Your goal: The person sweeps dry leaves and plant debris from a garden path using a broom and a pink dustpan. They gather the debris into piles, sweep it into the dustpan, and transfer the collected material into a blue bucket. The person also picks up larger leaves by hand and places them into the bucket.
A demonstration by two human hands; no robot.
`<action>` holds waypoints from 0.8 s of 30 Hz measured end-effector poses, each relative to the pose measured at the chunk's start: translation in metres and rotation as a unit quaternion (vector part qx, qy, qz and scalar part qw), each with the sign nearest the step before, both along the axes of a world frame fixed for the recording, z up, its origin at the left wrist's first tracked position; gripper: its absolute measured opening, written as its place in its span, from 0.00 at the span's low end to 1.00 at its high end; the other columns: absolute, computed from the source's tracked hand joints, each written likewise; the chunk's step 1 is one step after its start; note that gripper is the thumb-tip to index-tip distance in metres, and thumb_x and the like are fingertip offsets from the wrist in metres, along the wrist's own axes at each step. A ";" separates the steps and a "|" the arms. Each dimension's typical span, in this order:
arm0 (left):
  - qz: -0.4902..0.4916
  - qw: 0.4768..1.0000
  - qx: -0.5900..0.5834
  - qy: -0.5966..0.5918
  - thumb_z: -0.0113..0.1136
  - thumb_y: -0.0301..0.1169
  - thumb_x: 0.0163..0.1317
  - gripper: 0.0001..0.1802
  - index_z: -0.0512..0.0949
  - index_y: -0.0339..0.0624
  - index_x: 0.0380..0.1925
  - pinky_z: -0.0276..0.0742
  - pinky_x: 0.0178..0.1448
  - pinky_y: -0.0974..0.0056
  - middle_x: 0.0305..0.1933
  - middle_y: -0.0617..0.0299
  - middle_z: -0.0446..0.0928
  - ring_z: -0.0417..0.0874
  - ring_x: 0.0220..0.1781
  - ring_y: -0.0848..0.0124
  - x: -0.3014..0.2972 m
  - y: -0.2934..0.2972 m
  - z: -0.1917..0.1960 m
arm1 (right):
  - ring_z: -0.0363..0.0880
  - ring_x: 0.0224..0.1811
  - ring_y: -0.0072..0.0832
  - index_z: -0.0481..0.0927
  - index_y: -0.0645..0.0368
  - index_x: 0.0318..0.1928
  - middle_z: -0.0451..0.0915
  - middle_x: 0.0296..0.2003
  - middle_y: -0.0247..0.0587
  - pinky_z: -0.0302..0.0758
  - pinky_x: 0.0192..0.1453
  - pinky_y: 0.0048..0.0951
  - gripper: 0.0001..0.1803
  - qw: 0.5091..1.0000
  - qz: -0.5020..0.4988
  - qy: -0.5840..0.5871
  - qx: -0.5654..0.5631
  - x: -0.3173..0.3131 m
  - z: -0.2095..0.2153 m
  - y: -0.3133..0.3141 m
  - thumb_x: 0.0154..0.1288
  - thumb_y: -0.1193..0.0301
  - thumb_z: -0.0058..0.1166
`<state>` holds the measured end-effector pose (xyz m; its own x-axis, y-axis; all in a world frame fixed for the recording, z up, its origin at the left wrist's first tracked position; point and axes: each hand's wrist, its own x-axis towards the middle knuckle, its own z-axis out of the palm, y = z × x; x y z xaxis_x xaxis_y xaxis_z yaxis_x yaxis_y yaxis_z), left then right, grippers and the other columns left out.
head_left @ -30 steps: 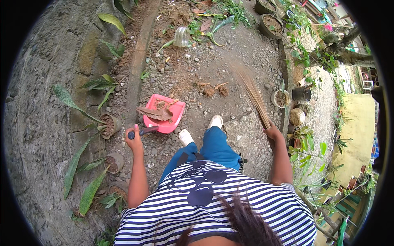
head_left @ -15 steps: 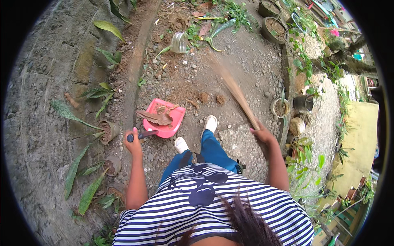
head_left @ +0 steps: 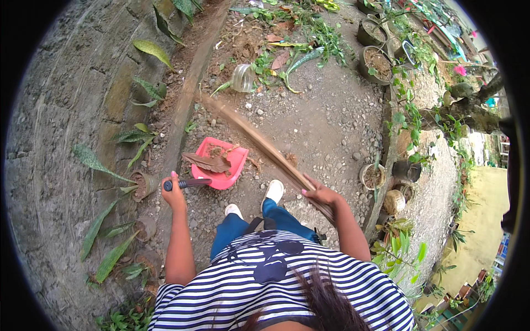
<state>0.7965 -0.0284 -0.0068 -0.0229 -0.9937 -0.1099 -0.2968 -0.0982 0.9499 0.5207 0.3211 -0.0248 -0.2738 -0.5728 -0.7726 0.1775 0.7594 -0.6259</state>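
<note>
My left hand (head_left: 174, 194) is closed round the dark handle of a pink dustpan (head_left: 238, 160), which rests on the gravelly ground. Inside the pan lie a large dry brown leaf (head_left: 210, 163) and some bits of debris. My right hand (head_left: 323, 196) grips a stick broom (head_left: 270, 148) near its lower end in the view. The broom slants up and left across the ground, beyond the pan, its far tips blurred. A small brown clump (head_left: 291, 159) shows beside the broom's shaft.
A clear plastic container (head_left: 243, 78) lies ahead, near a heap of green cuttings (head_left: 326, 38). Potted plants line a concrete wall (head_left: 72, 99) on the left. Along the right kerb stand several pots (head_left: 375, 63). My white shoes (head_left: 274, 191) are just behind the dustpan.
The broom has swung leftward, from the right side to across the middle, and my right hand has moved left with it. The dustpan stays in nearly the same place.
</note>
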 end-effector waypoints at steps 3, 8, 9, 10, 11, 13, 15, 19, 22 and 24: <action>0.001 1.000 -0.011 0.016 0.58 0.41 0.56 0.15 0.70 0.41 0.25 0.65 0.26 0.74 0.26 0.65 0.73 0.70 0.25 0.79 -0.010 -0.006 -0.004 | 0.72 0.27 0.27 0.56 0.49 0.61 0.72 0.33 0.38 0.73 0.29 0.31 0.40 0.978 -0.184 -0.099 0.005 -0.041 0.039 0.013 0.49 0.59 0.60; 0.004 0.999 0.019 0.045 0.58 0.41 0.56 0.15 0.70 0.41 0.26 0.68 0.28 0.71 0.27 0.65 0.74 0.72 0.28 0.78 -0.059 -0.007 0.012 | 0.72 0.25 0.25 0.66 0.57 0.45 0.73 0.28 0.38 0.71 0.24 0.29 0.27 0.960 -0.257 0.108 0.028 -0.061 -0.013 0.104 0.41 0.76 0.61; 0.009 0.999 0.018 0.046 0.58 0.41 0.56 0.15 0.70 0.41 0.26 0.69 0.29 0.71 0.28 0.65 0.74 0.73 0.29 0.77 -0.064 -0.008 0.012 | 0.73 0.23 0.26 0.68 0.60 0.42 0.74 0.27 0.39 0.71 0.22 0.29 0.24 0.943 -0.291 0.141 0.083 -0.070 -0.018 0.117 0.40 0.78 0.59; 0.013 0.999 0.016 0.044 0.58 0.41 0.56 0.15 0.70 0.41 0.26 0.70 0.29 0.71 0.28 0.64 0.74 0.73 0.30 0.77 -0.068 -0.012 0.012 | 0.72 0.19 0.27 0.68 0.61 0.41 0.74 0.23 0.39 0.70 0.21 0.28 0.24 0.935 -0.331 0.095 0.086 -0.079 -0.004 0.120 0.39 0.79 0.59; 0.012 0.999 0.017 0.045 0.58 0.41 0.56 0.15 0.70 0.41 0.26 0.70 0.30 0.70 0.28 0.64 0.74 0.74 0.31 0.76 -0.074 -0.015 0.012 | 0.72 0.18 0.27 0.68 0.61 0.41 0.73 0.21 0.38 0.70 0.20 0.28 0.24 0.927 -0.343 0.108 0.108 -0.090 -0.007 0.133 0.38 0.80 0.59; 0.006 0.999 0.010 0.037 0.58 0.42 0.56 0.15 0.71 0.41 0.27 0.71 0.31 0.70 0.29 0.63 0.75 0.74 0.30 0.76 -0.081 -0.023 0.013 | 0.71 0.18 0.27 0.68 0.62 0.39 0.72 0.21 0.38 0.70 0.19 0.29 0.21 0.911 -0.382 0.104 0.116 -0.108 -0.005 0.153 0.38 0.82 0.56; 0.010 0.999 0.007 0.036 0.58 0.42 0.56 0.15 0.71 0.41 0.28 0.71 0.31 0.70 0.28 0.64 0.75 0.74 0.30 0.77 -0.088 -0.032 0.009 | 0.71 0.17 0.29 0.67 0.61 0.38 0.71 0.20 0.38 0.69 0.18 0.29 0.21 0.898 -0.393 0.136 0.146 -0.132 -0.012 0.169 0.37 0.84 0.53; -0.037 0.999 -0.009 0.006 0.58 0.42 0.56 0.16 0.71 0.40 0.24 0.69 0.32 0.69 0.25 0.63 0.74 0.72 0.27 0.76 -0.127 -0.046 -0.006 | 0.74 0.23 0.34 0.74 0.61 0.32 0.75 0.23 0.44 0.72 0.27 0.33 0.13 0.945 -0.208 0.121 0.220 -0.182 -0.087 0.216 0.41 0.72 0.54; -0.055 0.998 -0.035 -0.013 0.59 0.41 0.55 0.17 0.71 0.38 0.20 0.68 0.33 0.69 0.23 0.63 0.73 0.71 0.26 0.75 -0.147 -0.061 -0.038 | 0.77 0.31 0.37 0.79 0.61 0.26 0.78 0.26 0.49 0.72 0.37 0.37 0.14 0.908 0.250 0.254 0.219 -0.177 -0.114 0.134 0.43 0.64 0.50; -0.059 0.996 -0.039 -0.048 0.59 0.41 0.55 0.17 0.71 0.38 0.21 0.67 0.33 0.69 0.23 0.63 0.72 0.70 0.26 0.75 -0.149 -0.068 -0.040 | 0.78 0.32 0.38 0.78 0.64 0.31 0.78 0.28 0.48 0.73 0.39 0.36 0.16 0.944 0.059 0.178 0.273 -0.141 -0.089 0.003 0.42 0.66 0.49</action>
